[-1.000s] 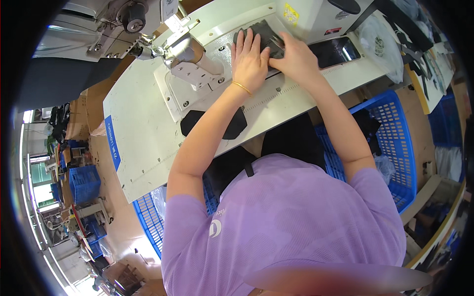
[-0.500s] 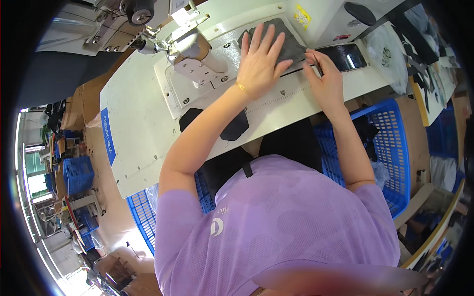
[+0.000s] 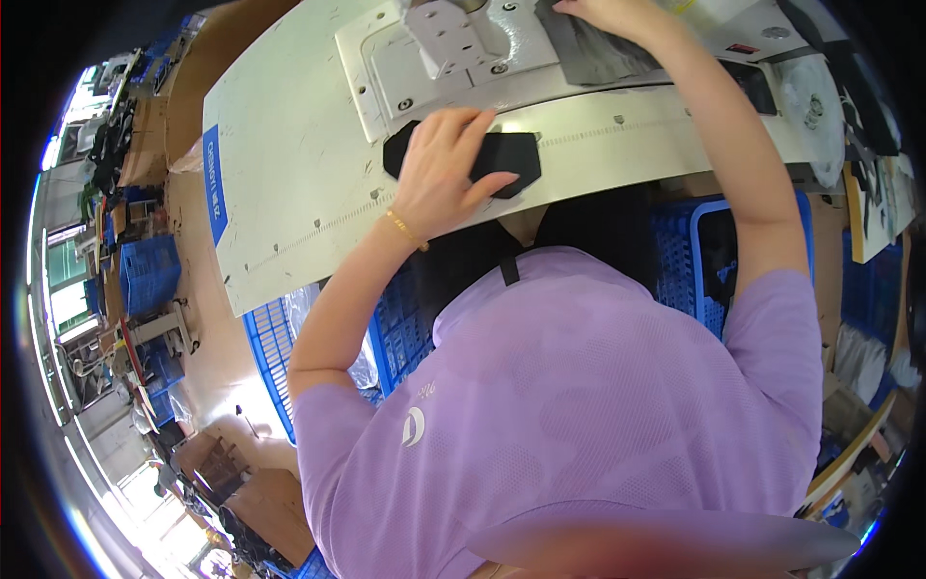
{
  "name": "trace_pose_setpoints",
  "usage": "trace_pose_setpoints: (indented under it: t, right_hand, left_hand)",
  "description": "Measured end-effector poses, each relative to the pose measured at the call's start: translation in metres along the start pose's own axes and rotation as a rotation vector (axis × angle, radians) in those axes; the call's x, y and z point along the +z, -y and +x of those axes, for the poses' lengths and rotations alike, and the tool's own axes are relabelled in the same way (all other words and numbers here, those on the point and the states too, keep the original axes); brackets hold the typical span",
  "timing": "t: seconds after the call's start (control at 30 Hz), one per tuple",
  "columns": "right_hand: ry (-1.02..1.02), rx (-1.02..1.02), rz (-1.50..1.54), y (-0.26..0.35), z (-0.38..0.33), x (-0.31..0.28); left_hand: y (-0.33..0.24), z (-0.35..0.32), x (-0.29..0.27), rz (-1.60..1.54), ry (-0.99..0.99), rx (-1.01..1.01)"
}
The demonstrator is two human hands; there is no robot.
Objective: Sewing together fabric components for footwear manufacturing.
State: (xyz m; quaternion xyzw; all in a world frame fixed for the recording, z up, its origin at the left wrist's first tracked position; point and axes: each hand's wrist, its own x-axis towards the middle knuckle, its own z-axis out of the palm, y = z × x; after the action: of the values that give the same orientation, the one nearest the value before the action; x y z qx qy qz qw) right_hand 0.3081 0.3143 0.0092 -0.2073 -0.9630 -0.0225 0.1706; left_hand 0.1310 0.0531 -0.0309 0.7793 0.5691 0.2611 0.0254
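Observation:
My left hand [image 3: 439,164] lies over a black flat piece with angled corners [image 3: 516,159] near the front edge of the white sewing table. Its fingers and thumb are apart, resting on or just above the piece; contact is hard to tell. At the top edge of the view, my right hand [image 3: 612,13] reaches to a dark grey cloth piece [image 3: 603,56] beside the sewing machine [image 3: 449,39]. A fingertip shows at the cloth's far left part, while the other fingers are cut off by the picture's edge. The cloth lies on the machine bed, slightly wrinkled.
The white table [image 3: 289,183] has a ruler scale along its front. A dark phone [image 3: 750,89] and a clear plastic bag [image 3: 813,116] lie at the right. Blue baskets [image 3: 680,256] stand below the table. A side table [image 3: 880,207] is at far right.
My left hand has left the grey cloth and come nearer, onto the black piece. My right hand has gone farther away and left over the cloth. The view has shifted too.

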Motion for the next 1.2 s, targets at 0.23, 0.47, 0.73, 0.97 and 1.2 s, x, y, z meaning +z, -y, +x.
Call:
trace_pose_setpoints:
  t: [0.23, 0.47, 0.73, 0.97, 1.2]
  right_hand:
    - [-0.11, -0.071, -0.066, 0.009, 0.007, 0.01]
    - [-0.101, 0.378, 0.464, 0.054, -0.023, -0.074]
    - [-0.159, 0.469, 1.72, 0.038, -0.111, -0.057]
    - [-0.427, 0.547, 1.35, 0.153, -0.062, -0.01]
    - [-0.395, 0.619, 1.329, 0.159, -0.052, -0.01]
  left_hand:
    - [0.012, -0.003, 0.02, -0.095, -0.025, -0.049]
    - [0.021, 0.002, 0.02, -0.219, -0.255, 0.063]
    - [0.037, 0.019, 0.016, -0.643, -0.424, -0.296]
    - [0.012, 0.033, -0.01, -0.713, -0.443, -0.222]
    - [0.017, 0.031, -0.022, -0.709, -0.331, -0.346]
